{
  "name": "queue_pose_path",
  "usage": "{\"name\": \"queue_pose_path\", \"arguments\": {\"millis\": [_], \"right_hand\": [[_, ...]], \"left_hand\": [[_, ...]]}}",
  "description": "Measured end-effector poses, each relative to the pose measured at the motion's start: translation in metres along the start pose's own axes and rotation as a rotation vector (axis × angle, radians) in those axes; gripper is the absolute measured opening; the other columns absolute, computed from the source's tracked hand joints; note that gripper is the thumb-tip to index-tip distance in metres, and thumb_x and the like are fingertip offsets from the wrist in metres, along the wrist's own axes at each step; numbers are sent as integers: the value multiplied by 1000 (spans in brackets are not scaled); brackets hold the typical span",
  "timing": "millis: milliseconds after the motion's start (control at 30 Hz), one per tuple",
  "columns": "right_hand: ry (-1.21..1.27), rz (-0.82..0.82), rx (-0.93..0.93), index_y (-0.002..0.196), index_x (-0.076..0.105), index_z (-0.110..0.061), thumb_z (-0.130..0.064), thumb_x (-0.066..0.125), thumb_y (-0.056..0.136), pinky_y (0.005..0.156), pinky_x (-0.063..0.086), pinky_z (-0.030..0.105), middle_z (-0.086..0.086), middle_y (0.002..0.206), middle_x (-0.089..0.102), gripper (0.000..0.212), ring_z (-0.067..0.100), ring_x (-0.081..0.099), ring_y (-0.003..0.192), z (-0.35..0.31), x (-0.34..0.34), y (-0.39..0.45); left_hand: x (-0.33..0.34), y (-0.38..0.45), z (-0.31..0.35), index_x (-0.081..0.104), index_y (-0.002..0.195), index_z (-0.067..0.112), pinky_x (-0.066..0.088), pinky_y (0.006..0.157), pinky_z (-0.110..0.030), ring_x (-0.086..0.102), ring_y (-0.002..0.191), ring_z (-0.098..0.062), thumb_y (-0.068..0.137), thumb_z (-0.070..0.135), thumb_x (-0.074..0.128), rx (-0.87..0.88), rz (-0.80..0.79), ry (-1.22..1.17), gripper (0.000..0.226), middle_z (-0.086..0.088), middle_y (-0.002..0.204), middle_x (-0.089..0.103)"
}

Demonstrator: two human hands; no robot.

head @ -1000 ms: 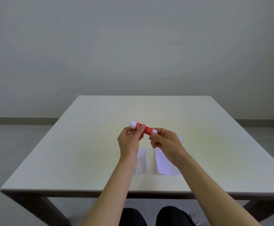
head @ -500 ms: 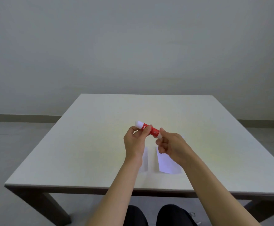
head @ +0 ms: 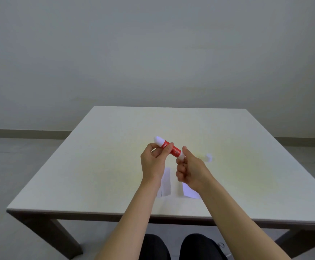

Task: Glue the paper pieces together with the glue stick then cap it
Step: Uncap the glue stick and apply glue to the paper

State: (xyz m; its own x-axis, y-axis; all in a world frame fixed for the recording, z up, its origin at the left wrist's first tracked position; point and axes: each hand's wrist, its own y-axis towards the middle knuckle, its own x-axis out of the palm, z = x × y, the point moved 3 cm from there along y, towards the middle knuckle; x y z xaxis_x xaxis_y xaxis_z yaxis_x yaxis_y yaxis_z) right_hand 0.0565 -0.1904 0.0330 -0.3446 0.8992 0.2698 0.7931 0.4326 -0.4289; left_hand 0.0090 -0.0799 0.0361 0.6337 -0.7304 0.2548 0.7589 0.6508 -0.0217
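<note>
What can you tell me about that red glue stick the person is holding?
The glue stick is a small tube with a red printed label round its middle and white ends, plastic by the look of it. It is held in the air above the table, tilted, its rounded white end up and away. The left hand pinches the red middle; the right hand grips the lower white end. Whether the cap is on is unclear.

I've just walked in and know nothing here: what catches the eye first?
A bright red glue stick, held in the air over the middle of the pale table between the left hand and the right hand. Beneath the hands, two white paper pieces lie side by side.
</note>
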Motion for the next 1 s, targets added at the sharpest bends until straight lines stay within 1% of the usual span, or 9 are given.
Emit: {"name": "queue_pose_path", "arguments": {"millis": [67,200,300,500,600,667,767,867,1000], "right_hand": [[-55,34,-24,66,55,-10,-48,45,94,43,34,24,-2,44,38,48,15,39,33,2,2,0],[-12,-100,-273,108,59,-7,-25,53,96,58,46,27,9,78,62,23,19,60,60,-3,3,0],[33,-145,-230,92,60,-3,-18,52,96,55,48,25,10,75,59,18,17,61,56,-2,2,-1],[-10,5,52,66,55,-11,-55,49,90,37,36,19,-4,39,40,51,14,41,32,11,4,-1],[116,-146,-49,87,65,-8,-53,53,89,48,46,25,1,56,57,47,17,55,46,12,14,-2],[224,-312,-129,107,64,-11,-42,60,85,58,53,26,2,77,67,38,17,63,60,9,24,-6],[369,-296,-139,100,64,-13,-20,61,88,57,52,22,-1,70,64,15,13,61,57,10,28,-5],[525,-143,-78,82,58,-14,-14,59,89,52,48,23,0,63,53,8,14,57,50,10,17,0],[452,4,-110,75,56,-11,-15,56,89,60,51,29,7,67,58,15,23,59,58,13,-3,6]], "left_hand": [[-1,0,0,62,88,13,39,71,-18,69,94,-13,77,28,75,-4,-7,-2,22,3,90,77],[-7,2,1,62,84,15,43,73,-19,71,91,-11,78,24,75,8,24,-42,17,2,89,77],[-9,1,-1,62,83,15,41,73,-19,70,95,-13,79,25,74,-7,25,-37,17,0,91,77],[-15,-1,-4,63,86,16,38,79,-17,70,96,-6,81,23,72,-20,-76,-31,12,7,92,78],[-19,1,-2,65,91,13,43,88,-26,69,100,-10,81,22,72,-35,-67,-73,15,5,95,77],[-19,1,-1,67,97,6,48,82,-28,70,93,-10,80,20,73,-45,-86,-71,22,1,96,77],[-24,8,9,67,98,9,49,77,-20,69,87,-7,79,14,73,-4,-172,-3,20,0,95,75],[-49,27,27,57,116,18,47,79,-12,65,96,-2,79,9,73,17,-289,160,41,3,105,70],[-94,36,19,46,137,28,29,103,-22,41,133,-5,77,29,76,30,-560,811,67,12,139,51]]}}
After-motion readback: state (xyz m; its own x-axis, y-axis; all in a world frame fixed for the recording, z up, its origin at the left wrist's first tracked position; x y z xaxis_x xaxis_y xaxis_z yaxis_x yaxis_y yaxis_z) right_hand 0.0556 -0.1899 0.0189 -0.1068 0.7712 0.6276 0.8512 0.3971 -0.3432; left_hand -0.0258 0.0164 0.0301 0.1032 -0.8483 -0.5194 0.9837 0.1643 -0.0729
